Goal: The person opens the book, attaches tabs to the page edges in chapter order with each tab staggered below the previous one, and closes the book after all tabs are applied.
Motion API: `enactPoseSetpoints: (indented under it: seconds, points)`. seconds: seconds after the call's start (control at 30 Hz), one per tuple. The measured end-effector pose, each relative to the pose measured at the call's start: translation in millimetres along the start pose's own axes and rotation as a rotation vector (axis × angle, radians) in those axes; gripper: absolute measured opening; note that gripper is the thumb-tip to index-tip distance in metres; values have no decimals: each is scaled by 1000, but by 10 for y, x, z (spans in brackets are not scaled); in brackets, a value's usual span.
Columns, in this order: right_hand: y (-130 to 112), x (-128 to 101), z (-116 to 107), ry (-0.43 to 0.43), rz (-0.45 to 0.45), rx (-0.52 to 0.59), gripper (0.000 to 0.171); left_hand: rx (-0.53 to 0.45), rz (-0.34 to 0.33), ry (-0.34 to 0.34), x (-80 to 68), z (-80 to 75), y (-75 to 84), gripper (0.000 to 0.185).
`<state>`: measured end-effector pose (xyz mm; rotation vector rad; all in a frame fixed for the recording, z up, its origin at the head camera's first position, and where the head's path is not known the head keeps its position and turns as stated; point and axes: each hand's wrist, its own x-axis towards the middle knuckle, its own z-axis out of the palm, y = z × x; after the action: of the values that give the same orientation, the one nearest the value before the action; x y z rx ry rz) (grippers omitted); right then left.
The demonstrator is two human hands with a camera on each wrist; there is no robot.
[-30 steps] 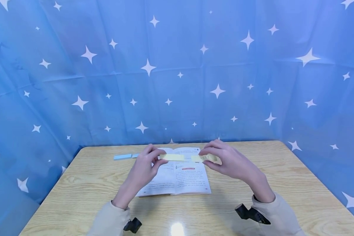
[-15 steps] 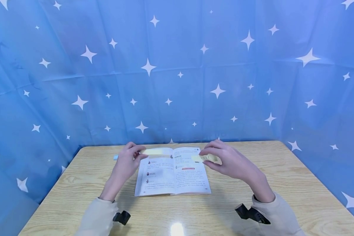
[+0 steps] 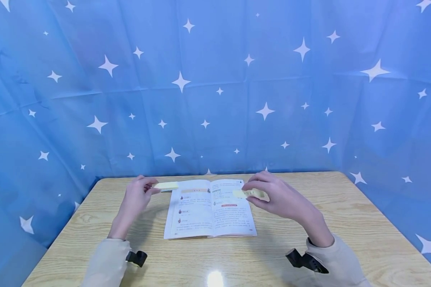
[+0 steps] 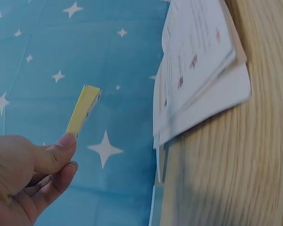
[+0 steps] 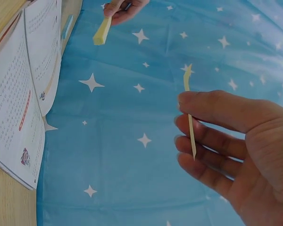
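My left hand point(image 3: 133, 199) pinches one end of a yellow sticky note pad point(image 3: 167, 185) between thumb and fingers, left of the open book point(image 3: 194, 217). The left wrist view shows the pad point(image 4: 85, 108) as a thick narrow block, raised off the table. Above the right page, my right hand point(image 3: 276, 196) pinches a single yellow sticky note point(image 3: 239, 194) that bears handwriting. Edge-on in the right wrist view, the note point(image 5: 187, 81) is thin and bent at its tip. The book lies flat on the table with printed pages facing up.
Pale blue strips point(image 4: 158, 157) lie on the table left of the book, mostly hidden by my left hand in the head view. The wooden table point(image 3: 215, 259) ends at a blue curtain point(image 3: 215, 99) with white stars.
My left hand has moved left with the yellow pad, from above the book's middle to beyond its left edge, uncovering the left page. My right hand stays where it was with the note.
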<state>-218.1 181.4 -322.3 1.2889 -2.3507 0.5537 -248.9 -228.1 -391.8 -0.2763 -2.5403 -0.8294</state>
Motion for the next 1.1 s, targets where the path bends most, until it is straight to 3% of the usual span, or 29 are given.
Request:
enactPoseSetpoints:
  seconds: [0.6,0.87,1.1]
  points:
    - [0,20,55,1,-40,0,25,14,-183,-176,-112,-128,-648,14]
    - [1,23,51,-9,-36,6,25,28,-234,-198,-143,-106,-797,20]
    - [6,22,64,-19,-30,5,25,36,-233,-228,-156,-86,-836,18]
